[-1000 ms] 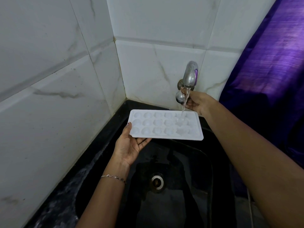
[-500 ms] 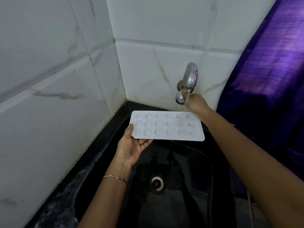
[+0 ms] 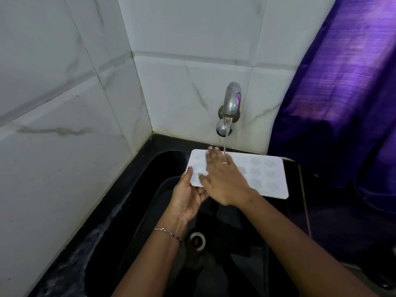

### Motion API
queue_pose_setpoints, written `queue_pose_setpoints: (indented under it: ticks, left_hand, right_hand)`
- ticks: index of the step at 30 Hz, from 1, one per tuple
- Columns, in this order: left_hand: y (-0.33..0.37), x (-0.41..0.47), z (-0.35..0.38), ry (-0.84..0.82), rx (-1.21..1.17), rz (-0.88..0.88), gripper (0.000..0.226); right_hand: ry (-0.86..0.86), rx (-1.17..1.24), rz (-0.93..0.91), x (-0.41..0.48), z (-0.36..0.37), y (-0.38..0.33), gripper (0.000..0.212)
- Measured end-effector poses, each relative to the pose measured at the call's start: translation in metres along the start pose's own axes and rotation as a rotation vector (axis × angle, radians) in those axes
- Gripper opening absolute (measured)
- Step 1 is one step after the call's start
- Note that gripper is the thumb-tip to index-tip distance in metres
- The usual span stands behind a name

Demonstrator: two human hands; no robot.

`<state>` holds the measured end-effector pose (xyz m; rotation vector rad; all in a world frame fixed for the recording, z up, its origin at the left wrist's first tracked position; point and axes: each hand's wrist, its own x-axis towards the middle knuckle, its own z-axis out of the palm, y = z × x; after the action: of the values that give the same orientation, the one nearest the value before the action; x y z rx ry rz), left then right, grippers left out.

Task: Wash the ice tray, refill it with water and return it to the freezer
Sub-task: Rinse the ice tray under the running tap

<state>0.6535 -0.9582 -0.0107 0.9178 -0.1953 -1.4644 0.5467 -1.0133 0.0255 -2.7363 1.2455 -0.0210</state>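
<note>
A white ice tray (image 3: 262,174) with several shaped cavities is held flat over the black sink (image 3: 162,163), under the metal tap (image 3: 230,103). A thin stream of water (image 3: 225,144) runs from the tap onto the tray. My left hand (image 3: 186,196) grips the tray's near left corner, thumb on top and fingers underneath. My right hand (image 3: 222,176) lies flat on the tray's left half with straight fingers, a ring on one finger. It hides the cavities beneath it.
White marble-look tiles (image 3: 64,125) form the corner wall at left and behind. A purple curtain (image 3: 342,93) hangs at the right. The sink's drain (image 3: 197,241) lies below the hands, and the black counter edge (image 3: 85,239) is wet.
My right hand left the tap and came down flat onto the tray's left half. The tray sits a little further right under the stream. The camera view shifted.
</note>
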Motion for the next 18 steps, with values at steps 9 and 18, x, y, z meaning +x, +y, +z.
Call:
queue_pose_setpoints:
  ticks: [9,18]
  left_hand:
    - [-0.003,0.005,-0.003,-0.030,-0.057,-0.018,0.049]
    - [0.009,0.007,-0.024,0.104,-0.017,0.079,0.039]
  right_hand:
    - [0.060,-0.013,-0.129,-0.018,0.007,-0.002,0.080]
    - [0.052,-0.092,0.308,-0.051,-0.001,0.059,0.099]
